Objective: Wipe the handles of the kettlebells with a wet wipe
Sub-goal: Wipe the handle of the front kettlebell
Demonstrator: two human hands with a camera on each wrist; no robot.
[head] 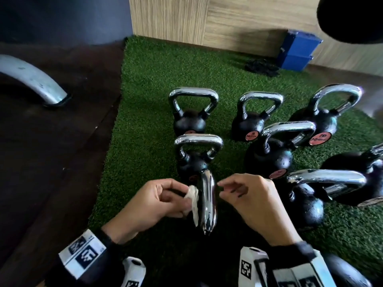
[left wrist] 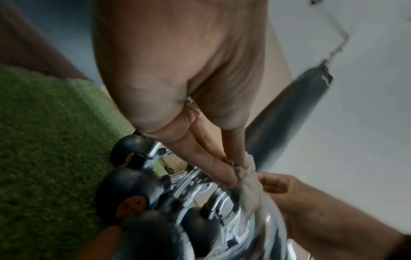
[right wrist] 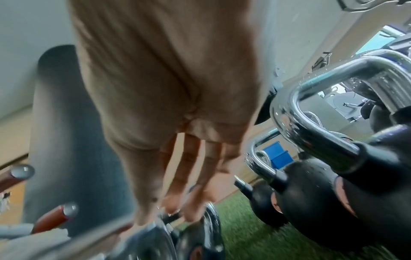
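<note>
Several black kettlebells with chrome handles stand on green turf. The nearest kettlebell's handle points toward me, seen end on. My left hand pinches a crumpled white wet wipe and holds it against the left side of that handle. The left wrist view shows the wipe bunched at my left hand's fingertips over the chrome. My right hand hovers just right of the handle with loosely bent fingers, holding nothing. In the right wrist view its fingers hang down over the chrome.
More kettlebells crowd the right side, one handle close to my right wrist. Blue boxes and a black coil sit by the wooden wall. A grey curved machine foot rests on dark flooring at the left.
</note>
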